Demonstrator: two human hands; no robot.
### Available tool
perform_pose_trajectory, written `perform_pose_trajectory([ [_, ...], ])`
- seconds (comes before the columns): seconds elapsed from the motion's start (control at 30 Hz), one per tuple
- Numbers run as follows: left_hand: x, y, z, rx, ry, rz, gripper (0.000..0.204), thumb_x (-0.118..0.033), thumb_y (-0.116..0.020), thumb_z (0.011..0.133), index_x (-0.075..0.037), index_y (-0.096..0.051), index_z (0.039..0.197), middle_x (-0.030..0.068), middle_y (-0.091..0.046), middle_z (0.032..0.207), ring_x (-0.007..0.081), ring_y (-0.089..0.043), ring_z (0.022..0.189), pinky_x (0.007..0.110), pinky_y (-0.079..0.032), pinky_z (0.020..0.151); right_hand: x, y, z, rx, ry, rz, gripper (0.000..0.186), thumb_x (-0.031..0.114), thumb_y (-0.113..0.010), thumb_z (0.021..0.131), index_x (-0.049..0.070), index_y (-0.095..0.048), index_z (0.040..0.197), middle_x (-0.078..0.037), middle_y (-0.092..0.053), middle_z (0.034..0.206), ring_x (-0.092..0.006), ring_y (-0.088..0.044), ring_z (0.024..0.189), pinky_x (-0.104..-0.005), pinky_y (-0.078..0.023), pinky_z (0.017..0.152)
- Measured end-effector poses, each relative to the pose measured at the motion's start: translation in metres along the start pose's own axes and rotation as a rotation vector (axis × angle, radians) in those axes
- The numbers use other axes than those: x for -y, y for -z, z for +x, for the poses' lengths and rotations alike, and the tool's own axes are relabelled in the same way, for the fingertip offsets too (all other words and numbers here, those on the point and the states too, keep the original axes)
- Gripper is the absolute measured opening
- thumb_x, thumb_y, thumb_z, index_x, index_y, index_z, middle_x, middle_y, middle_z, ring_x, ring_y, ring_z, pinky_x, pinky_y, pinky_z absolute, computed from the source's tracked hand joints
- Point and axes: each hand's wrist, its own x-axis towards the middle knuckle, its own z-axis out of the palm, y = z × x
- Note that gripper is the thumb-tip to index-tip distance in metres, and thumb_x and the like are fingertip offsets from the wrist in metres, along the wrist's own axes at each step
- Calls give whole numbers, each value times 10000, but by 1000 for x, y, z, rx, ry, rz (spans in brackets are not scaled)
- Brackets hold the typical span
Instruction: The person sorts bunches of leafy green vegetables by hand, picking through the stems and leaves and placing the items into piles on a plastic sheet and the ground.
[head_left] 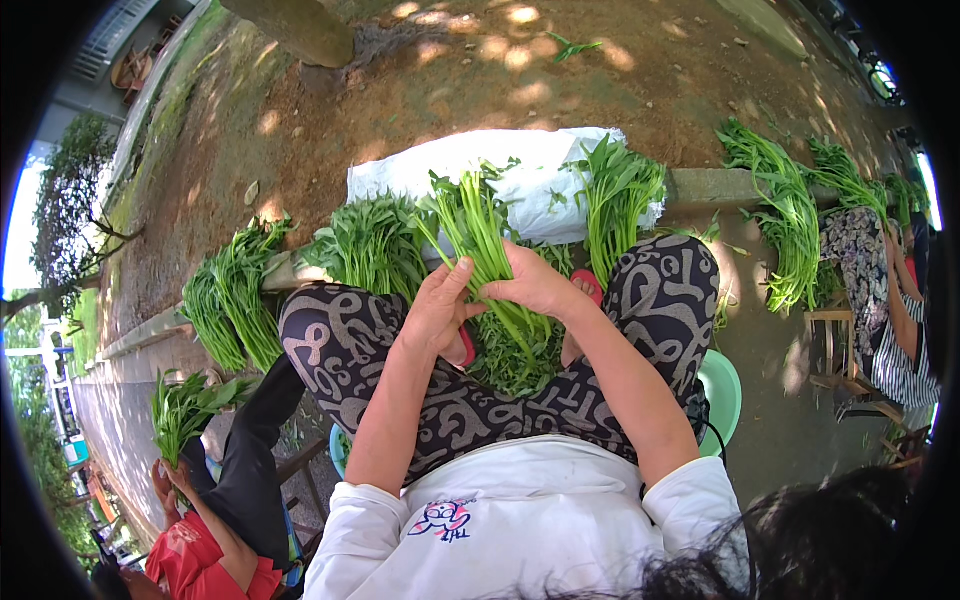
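A bunch of long-stemmed leafy greens, looking like water spinach (480, 225), stands upright between my knees, its leaves pointing away from me. My left hand (438, 312) closes around the stems from the left, thumb up along them. From the right, my right hand (540, 284) grips the same stems, its thumb across the front and its other fingers partly hidden behind. Below the hands, a heap of loose leaves and trimmings (515, 368) lies between my feet. Another pile of greens (370, 240) rests just left of the bunch, and a further bundle (620, 195) sits to the right.
A white woven sack (430, 165) is spread over the low concrete kerb (700, 190). More bundles hang over the kerb at left (235, 290) and right (775, 210). A green basin (720, 400) is by my right hip. Co-workers sit on both sides; the left one, in a red shirt (210, 555), holds greens.
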Motion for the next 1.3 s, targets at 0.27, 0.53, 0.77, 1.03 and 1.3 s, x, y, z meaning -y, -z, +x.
perform_pose_trajectory([
  [0.27,19,-5,5,-84,56,-227,304,-252,-647,896,-181,-534,1169,19,-581,1141,210,-552,1074,533,-474,869,7,-3,1,23,60,-482,388,214,-634,857,15,-502,1163,-202,-610,1051,-367,-601,992,-407,-479,841],
  [0.53,16,-2,7,-35,-30,-25,282,-238,-564,953,-160,-503,1217,15,-576,1138,180,-588,1002,407,-505,842,-1,-1,1,-39,86,-591,434,188,-693,787,23,-515,1146,-198,-622,1021,-377,-607,932,-415,-497,788],
  [0.77,-11,-19,1,40,-172,485,419,-306,-496,988,-28,-471,1300,74,-577,1130,152,-550,1003,319,-447,888,-11,4,7,-46,-113,109,452,125,-727,737,29,-591,1157,-76,-659,1016,-171,-616,896,-298,-489,816],
  [1.03,-20,-16,2,83,-205,657,674,-452,-519,949,34,-364,1388,133,-562,1191,194,-510,1108,309,-390,971,-7,19,5,-99,-209,757,305,91,-682,818,18,-559,1087,-96,-622,954,-202,-649,805,-335,-569,696],
  [1.3,1,-25,-3,382,31,815,627,-446,-615,894,44,-473,1258,155,-593,1062,198,-550,991,328,-440,876,7,35,5,-298,-113,916,251,86,-644,850,28,-538,1069,-122,-617,940,-249,-654,765,-407,-591,665],
])
